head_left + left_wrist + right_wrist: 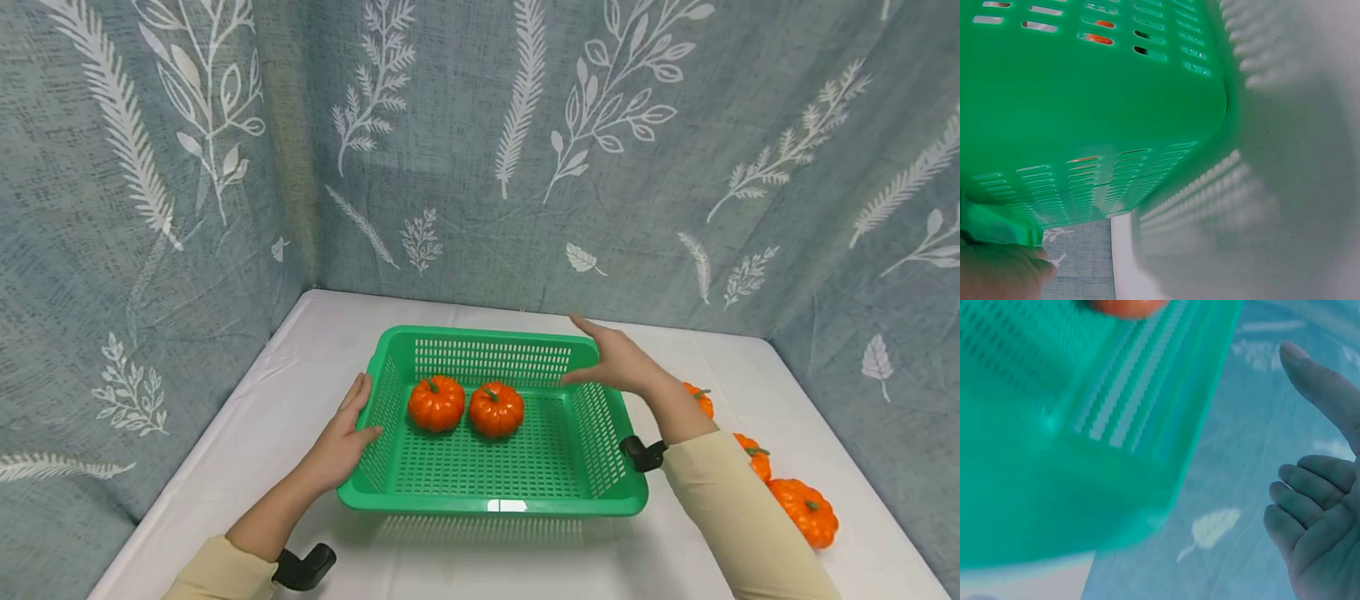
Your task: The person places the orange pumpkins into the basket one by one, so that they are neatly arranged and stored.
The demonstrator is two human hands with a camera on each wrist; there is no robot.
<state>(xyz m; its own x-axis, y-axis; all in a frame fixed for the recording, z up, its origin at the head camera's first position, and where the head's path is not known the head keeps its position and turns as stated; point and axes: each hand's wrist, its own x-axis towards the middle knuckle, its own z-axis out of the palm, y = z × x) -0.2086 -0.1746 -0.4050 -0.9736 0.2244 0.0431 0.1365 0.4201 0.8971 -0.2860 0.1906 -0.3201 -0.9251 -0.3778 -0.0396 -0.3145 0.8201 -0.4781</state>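
Observation:
A green plastic basket (487,505) with slotted walls stands in the middle of the head view. Two small orange pumpkins (437,404) (496,410) with green stems lie inside, side by side towards the back left. My left hand (339,446) holds the basket's left rim, thumb over the edge and fingers along the outside; the left wrist view catches only part of those fingers (1007,270). Over the right back corner of the basket, my right hand (617,360) has thumb and fingers spread, holding nothing. The right wrist view shows its palm facing the basket, apart from it.
Right of the basket, several orange pumpkins (806,512) lie on the white-covered table (337,333), partly behind my right forearm. A blue-grey leaf-patterned curtain (465,167) closes off the back and sides. Each wrist wears a black strap mount (303,568).

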